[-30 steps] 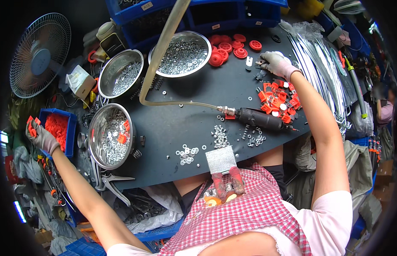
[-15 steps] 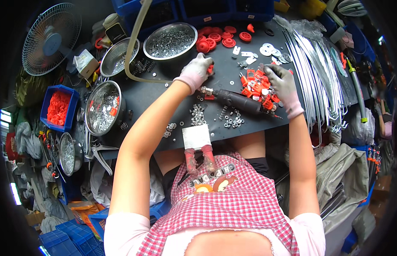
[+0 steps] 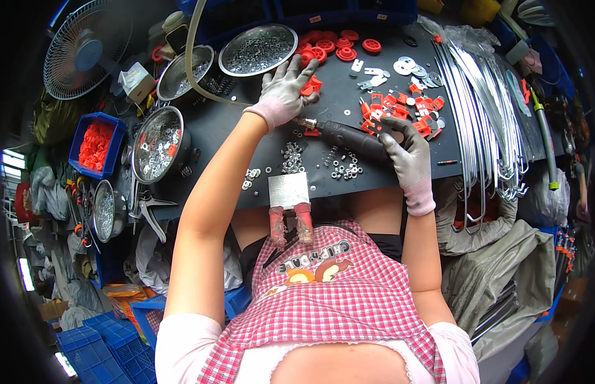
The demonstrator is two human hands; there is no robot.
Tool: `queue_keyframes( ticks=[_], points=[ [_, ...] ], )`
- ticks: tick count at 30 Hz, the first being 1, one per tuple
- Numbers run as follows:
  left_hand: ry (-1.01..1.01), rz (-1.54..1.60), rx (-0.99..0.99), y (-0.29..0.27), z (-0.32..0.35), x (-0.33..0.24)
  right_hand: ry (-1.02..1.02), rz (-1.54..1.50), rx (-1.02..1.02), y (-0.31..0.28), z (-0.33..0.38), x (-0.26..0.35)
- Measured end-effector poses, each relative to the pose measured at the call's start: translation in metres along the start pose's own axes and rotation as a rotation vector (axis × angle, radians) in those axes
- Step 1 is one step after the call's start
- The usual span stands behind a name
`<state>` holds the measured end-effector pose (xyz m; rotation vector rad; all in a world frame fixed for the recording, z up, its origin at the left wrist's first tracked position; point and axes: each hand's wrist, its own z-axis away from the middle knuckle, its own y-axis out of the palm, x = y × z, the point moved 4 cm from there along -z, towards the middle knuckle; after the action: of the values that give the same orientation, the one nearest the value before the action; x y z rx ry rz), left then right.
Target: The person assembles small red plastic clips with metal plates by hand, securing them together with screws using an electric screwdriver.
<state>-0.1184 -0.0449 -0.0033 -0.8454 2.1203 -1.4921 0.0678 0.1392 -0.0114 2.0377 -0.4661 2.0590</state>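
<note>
My left hand (image 3: 284,93), in a grey-white glove, has its fingers spread over the bench. An orange-red plastic part (image 3: 312,85) lies between its thumb and forefinger, apparently not gripped. My gloved right hand (image 3: 409,153) has thumb and forefinger pinched together beside a pile of orange-red plastic parts with metal pieces (image 3: 400,105). Something small and flat may be in the pinch; I cannot make it out. Between my hands lies a black power screwdriver (image 3: 352,137), its tip toward the left. A metal block (image 3: 288,191) on red-wrapped legs stands at the bench's front edge.
Steel bowls of small metal hardware (image 3: 257,51) stand at the back and left. Beyond my left hand are red plastic wheels (image 3: 324,46). Bent metal rods (image 3: 480,115) lie at the right. Nuts (image 3: 346,169) are scattered near the front; a hose (image 3: 193,61) arches at the left.
My left hand's fingers have spread, and its position is slightly left. My right hand has moved down and left, to the near side of the plastic parts. The whole view has shifted a little.
</note>
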Motion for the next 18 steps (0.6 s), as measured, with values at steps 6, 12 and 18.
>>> queue_keyframes(
  ticks=[6,12,18],
  points=[
    [-0.047,1.145,0.160,-0.054,0.017,-0.046,-0.311,-0.391,-0.145,0.009,0.013,0.021],
    [0.054,1.100,0.530,-0.077,0.035,-0.082,-0.941,0.336,-0.200,0.029,0.026,0.079],
    [-0.097,1.188,0.695,-0.075,0.037,-0.079,-1.004,0.519,-0.184,0.034,0.029,0.075]
  ],
)
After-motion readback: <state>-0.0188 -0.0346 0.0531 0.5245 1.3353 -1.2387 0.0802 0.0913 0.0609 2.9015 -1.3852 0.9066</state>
